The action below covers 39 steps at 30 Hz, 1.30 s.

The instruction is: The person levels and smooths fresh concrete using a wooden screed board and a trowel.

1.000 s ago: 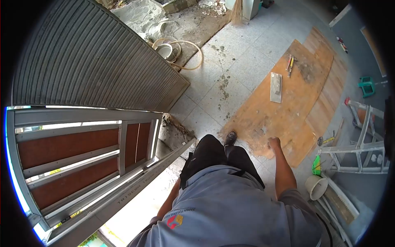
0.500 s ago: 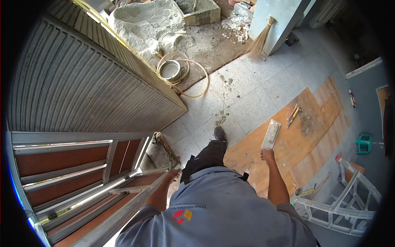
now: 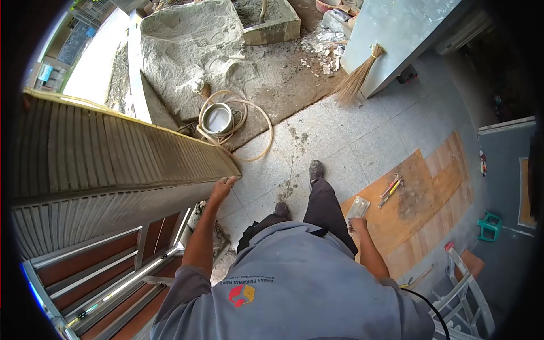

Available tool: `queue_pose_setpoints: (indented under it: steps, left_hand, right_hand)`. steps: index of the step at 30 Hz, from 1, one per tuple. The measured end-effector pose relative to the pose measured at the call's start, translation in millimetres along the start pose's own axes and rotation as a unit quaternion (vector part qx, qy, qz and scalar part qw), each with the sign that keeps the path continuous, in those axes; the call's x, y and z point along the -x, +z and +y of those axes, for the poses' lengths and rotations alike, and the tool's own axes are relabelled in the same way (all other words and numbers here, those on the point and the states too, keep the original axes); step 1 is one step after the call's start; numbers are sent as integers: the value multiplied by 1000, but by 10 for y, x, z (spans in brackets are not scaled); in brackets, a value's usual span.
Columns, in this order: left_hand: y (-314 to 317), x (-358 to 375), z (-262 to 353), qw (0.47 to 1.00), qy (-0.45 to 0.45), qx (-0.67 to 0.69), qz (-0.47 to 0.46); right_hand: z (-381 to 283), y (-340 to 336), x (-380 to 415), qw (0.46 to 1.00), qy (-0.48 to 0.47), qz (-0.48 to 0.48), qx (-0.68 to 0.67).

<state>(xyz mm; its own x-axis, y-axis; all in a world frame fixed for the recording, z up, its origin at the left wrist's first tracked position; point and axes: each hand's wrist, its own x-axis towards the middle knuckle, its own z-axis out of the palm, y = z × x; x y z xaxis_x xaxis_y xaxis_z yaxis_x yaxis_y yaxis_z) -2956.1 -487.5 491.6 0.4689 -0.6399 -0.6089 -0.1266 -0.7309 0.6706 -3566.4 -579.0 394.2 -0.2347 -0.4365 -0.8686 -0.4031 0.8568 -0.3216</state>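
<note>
While the left hand rests spread on the ribbed gate edge, push gently; the empty right hand hangs loosely curled

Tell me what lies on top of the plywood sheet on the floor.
On the plywood sheet lie a flat grey trowel and red-and-yellow hand tools, plus a dark dirt patch. The right hand and leg hide its near edge; the left hand touches the ribbed door.

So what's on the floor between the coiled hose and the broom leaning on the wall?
In the head view, only dirty ground lies between the coiled hose and the broom: bare concrete with scattered rubble, no tools.
</note>
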Motion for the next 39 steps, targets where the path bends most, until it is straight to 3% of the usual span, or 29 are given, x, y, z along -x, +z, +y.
queue_pose_setpoints:
  steps: [2,5,9,12,16,22,24,28,29,32,34,37,39]
  left_hand:
    - [123,-42,9,996,-64,52,24]
    - [305,189,-469,971,-188,141,40]
    - [760,894,-432,930,-313,189,38]
    - [1091,1257,-351,898,-351,258,58]
    - [1306,1013,-187,925,-313,212,29]
    - [1121,-15,476,876,-354,318,70]
    - [929,-391,603,863,-318,376,114]
    - [393,-828,1190,859,-288,379,189]
    - [287,-928,1311,856,-283,383,202]
    - [334,-946,1493,808,-340,406,258]
    - [573,-849,1636,775,-398,414,262]
    - [1169,-647,2165,671,-519,451,278]
    - [1280,-750,2862,654,-599,430,169]
  right_hand:
    - [-769,-51,-331,998,-43,-2,52]
    - [-1893,-144,-924,985,-105,-6,139]
    - [-3537,24,-1484,926,-275,7,257]
    - [-4766,319,-1590,886,-317,-43,336]
    - [-5916,1001,-1822,824,-382,-61,415]
    - [-6955,2113,-1500,773,-413,-120,467]
    - [-7293,2464,-1453,737,-420,-139,511]
    - [-7961,3261,-1467,778,-380,-192,462]
    - [-8165,3526,-1504,756,-389,-201,486]
    - [-8729,4384,-1719,644,-507,-189,540]
    - [-9098,5033,-1843,637,-491,-214,555]
    - [-9526,6042,-2308,594,-506,-239,578]
    - [-9818,6729,-2664,571,-523,-242,585]
